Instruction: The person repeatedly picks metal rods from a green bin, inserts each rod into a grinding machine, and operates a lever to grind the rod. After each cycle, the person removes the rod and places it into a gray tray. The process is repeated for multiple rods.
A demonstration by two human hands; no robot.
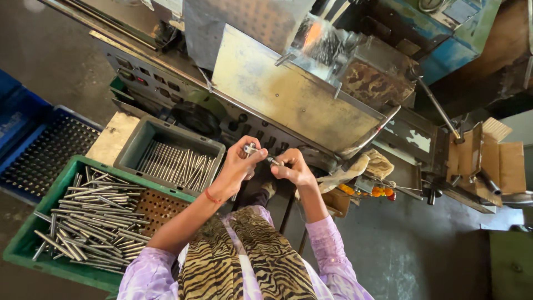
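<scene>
A short metal rod sits between the two hands, held at chest height in front of the machine. The left hand pinches its shiny end with thumb and fingertips curled around it; a red thread circles that wrist. The right hand closes its fingers on the darker end of the same rod, so both hands grip one piece and almost touch each other.

Just beyond the hands stands a grey metal machine with a large slanted guard plate. To the left of the left hand, near it, a grey bin holds a row of long steel rods lying side by side. Below that bin, beside the left forearm, a green crate is piled with many more rods lying crosswise over a perforated floor. Farther left lies a blue crate. To the right of the right hand, a crumpled cloth rests on the machine ledge, with open cardboard boxes well apart beyond it.
</scene>
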